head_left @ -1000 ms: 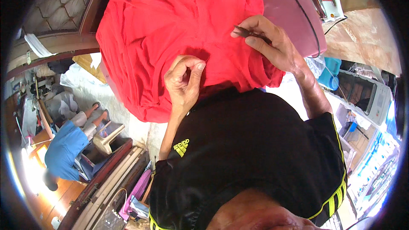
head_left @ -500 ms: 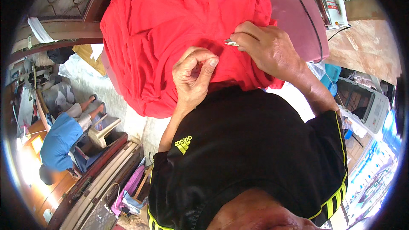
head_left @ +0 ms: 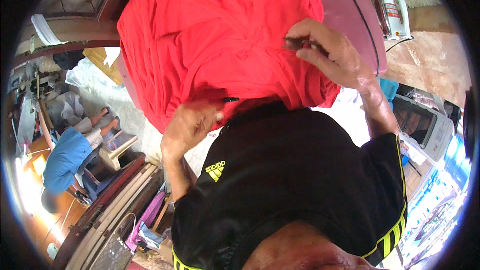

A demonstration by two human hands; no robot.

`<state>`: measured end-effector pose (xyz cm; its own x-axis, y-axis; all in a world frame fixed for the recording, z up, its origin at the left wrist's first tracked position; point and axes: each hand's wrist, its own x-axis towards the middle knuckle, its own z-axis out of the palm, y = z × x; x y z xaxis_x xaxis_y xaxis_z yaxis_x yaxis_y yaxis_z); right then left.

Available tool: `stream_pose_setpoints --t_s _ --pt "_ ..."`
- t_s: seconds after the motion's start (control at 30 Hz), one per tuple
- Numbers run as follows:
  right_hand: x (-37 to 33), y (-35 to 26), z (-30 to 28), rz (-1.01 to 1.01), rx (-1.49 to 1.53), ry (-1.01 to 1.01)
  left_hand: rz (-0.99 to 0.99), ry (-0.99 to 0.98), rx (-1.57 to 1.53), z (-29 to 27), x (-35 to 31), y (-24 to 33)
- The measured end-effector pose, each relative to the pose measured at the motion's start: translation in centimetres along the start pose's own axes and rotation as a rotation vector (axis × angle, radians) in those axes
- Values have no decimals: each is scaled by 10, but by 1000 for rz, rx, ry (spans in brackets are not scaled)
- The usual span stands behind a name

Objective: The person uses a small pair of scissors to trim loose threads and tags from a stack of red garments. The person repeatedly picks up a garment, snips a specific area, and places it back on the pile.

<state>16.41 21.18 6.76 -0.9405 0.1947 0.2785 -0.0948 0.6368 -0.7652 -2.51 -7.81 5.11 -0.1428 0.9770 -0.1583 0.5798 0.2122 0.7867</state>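
Observation:
A red garment (head_left: 200, 35) lies spread and rumpled in front of me, with a dark label at its collar. Over its right part, my right hand (head_left: 335, 52) is closed round small metal thread snips (head_left: 291, 44), which look blurred; their tips point left. Low at the garment's near left edge, my left hand (head_left: 192, 125) is smeared by motion, and its fingers cannot be read clearly. A small black piece (head_left: 231, 99) shows on the red cloth just right of that hand.
A pink padded surface (head_left: 352, 25) extends under the garment, crossed by a black cord. A white bottle-shaped container (head_left: 396, 10) stands far right. To the left, a person in a blue shirt (head_left: 70, 157) bends near a pale stool (head_left: 117, 152). Wooden boards (head_left: 107, 210) lie lower left.
My left hand has moved down and left from the garment's middle, out of a pinch. My right hand has shifted slightly right with the snips, away from the middle.

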Motion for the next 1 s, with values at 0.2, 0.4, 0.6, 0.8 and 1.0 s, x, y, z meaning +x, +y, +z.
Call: stream_pose_setpoints --t_s 0.2,0.4,0.6,0.8,1.0 --pt "39 -10 9 -55 127 -43 238 787 68 45 103 19" --pt "46 3 14 -56 -81 -145 245 863 21 65 117 -7" --pt "49 4 13 -219 -299 -215 186 874 -180 61 104 -5" --pt "49 0 25 -262 -533 -263 186 875 -122 55 100 8" --pt "52 0 32 -291 -564 -289 282 900 -23 57 103 9"
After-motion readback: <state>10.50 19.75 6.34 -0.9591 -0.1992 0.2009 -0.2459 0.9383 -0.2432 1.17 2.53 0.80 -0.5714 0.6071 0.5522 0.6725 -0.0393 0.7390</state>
